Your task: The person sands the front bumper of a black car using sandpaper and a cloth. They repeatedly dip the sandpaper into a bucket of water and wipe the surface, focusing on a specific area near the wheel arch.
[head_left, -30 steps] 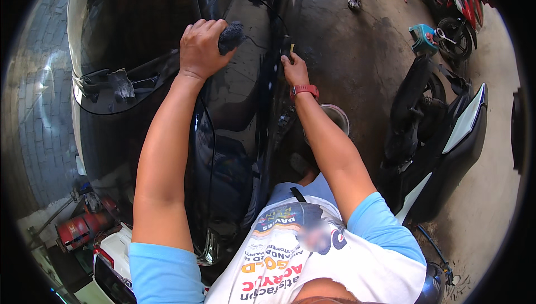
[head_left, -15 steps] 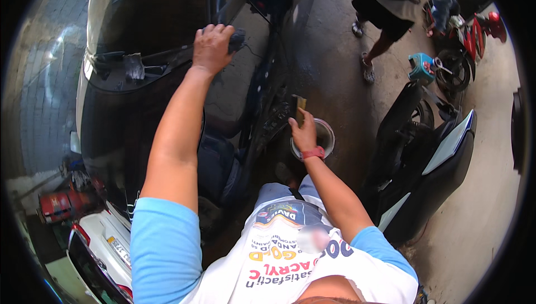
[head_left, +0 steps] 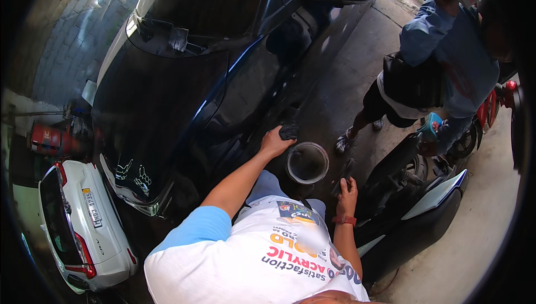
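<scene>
Dark car: standing at our left. Left hand: we are gripping a bunched dark cloth, lying just past it rightward, near the car's side edge. Round-mouthed bucket: standing on the floor between our hands, the left being nearer. Right hand: fingers bending; holding anything, we cannot tell.

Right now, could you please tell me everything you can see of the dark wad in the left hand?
The dark wad is near-black, lumpy and rough-looking, perhaps cloth or sponge. It is gripped in the fingers of the left hand, which partly cover it. In the picture it sits just above and left of the round bucket; whether they touch is unclear.
</scene>
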Demonstrator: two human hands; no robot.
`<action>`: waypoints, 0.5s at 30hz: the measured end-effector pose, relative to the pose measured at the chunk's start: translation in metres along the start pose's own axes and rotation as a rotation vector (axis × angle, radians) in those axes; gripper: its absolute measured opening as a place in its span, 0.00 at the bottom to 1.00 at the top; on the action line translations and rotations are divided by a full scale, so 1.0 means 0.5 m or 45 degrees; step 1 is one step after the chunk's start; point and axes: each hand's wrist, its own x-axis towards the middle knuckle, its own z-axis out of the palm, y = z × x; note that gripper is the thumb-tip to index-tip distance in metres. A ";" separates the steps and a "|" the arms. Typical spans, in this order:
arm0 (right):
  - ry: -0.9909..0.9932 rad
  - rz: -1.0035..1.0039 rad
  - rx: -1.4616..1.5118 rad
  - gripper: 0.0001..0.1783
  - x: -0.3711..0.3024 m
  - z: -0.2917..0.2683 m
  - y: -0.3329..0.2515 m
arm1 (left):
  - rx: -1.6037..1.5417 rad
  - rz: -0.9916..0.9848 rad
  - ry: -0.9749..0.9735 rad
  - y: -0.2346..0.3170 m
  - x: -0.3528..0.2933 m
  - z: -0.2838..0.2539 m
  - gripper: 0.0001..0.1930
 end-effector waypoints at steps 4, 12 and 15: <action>-0.188 0.048 0.093 0.27 -0.045 0.103 -0.095 | -1.794 -0.819 -0.471 -0.096 -0.084 0.044 0.29; -0.635 -0.887 -0.590 0.27 -0.007 0.482 -0.303 | -2.040 -0.643 -0.603 -0.064 -0.198 -0.135 0.34; -0.586 -1.325 -0.836 0.27 0.000 0.640 -0.385 | -1.986 -0.488 -0.588 -0.061 -0.235 -0.214 0.34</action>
